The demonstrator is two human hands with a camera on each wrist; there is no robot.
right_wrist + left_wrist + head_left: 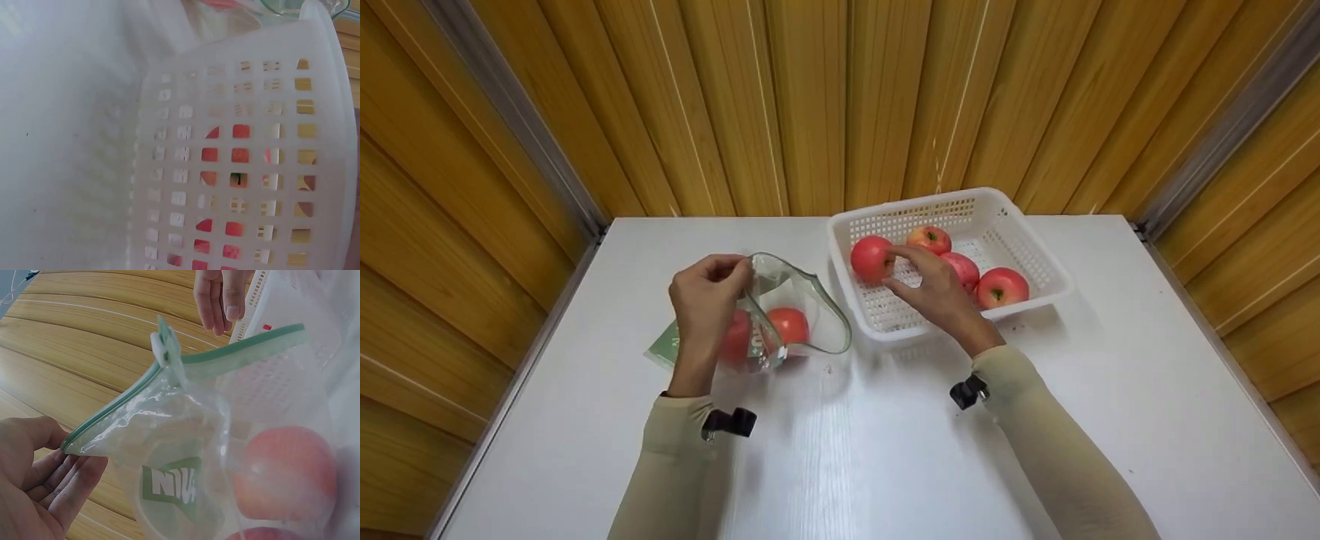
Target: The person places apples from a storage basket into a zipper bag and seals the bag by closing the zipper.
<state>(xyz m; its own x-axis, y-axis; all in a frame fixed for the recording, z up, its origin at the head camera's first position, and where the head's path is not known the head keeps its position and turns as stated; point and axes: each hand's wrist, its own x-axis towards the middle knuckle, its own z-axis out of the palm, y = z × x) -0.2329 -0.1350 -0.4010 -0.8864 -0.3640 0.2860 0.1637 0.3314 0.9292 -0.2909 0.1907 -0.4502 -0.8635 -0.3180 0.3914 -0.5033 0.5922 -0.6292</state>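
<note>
My left hand (706, 296) pinches the green-edged mouth of a clear zip bag (829, 319) between thumb and fingers. In the left wrist view, the zip bag (169, 439) gapes open, with a slider on its green seal. Inside it lie two red apples, one (789, 325) nearer the mouth and one (735, 341) behind the plastic. My right hand (934, 289) is over the white basket (877, 330), its thumb and fingers spread apart. The fingertips are right at the side of the leftmost red apple (870, 259) in the basket.
Several other apples sit in the basket: one at the back (928, 238), one partly behind my right hand (962, 268) and one at the front right (1003, 288). A white table (840, 465) carries everything, with a ribbed wood-look wall (810, 112) behind.
</note>
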